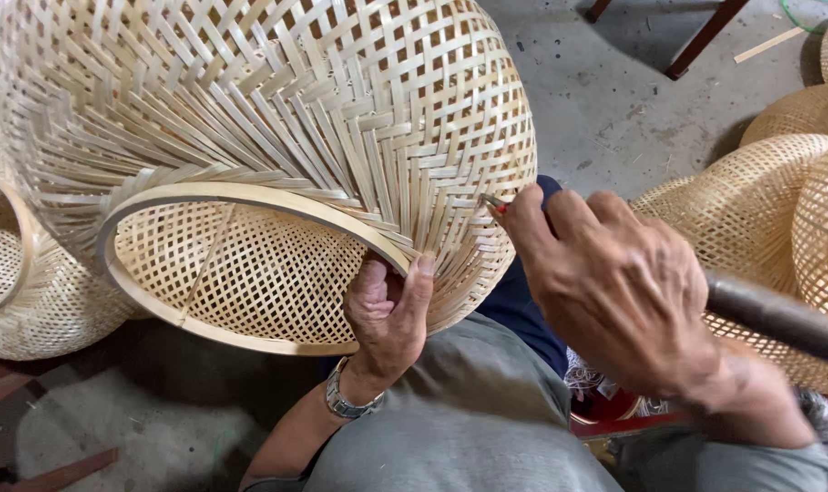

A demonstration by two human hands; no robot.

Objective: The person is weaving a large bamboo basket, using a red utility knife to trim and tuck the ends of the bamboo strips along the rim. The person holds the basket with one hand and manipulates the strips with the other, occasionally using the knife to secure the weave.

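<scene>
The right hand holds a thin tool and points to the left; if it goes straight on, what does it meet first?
Most likely the woven side of the bamboo basket: the right hand has its tool tip already at the weave, though depth is unclear.

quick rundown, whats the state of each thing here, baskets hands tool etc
woven bamboo basket: tipped on its side, opening toward the camera, hoop rim in place
left hand: gripping the basket's rim, thumb inside
right hand: closed on a thin red-tipped tool, tip touching the weave
wristwatch: worn on the left wrist
finished baskets: piled at the right
basket at left: lying on its side
dark handle: resting by the right wrist
</scene>
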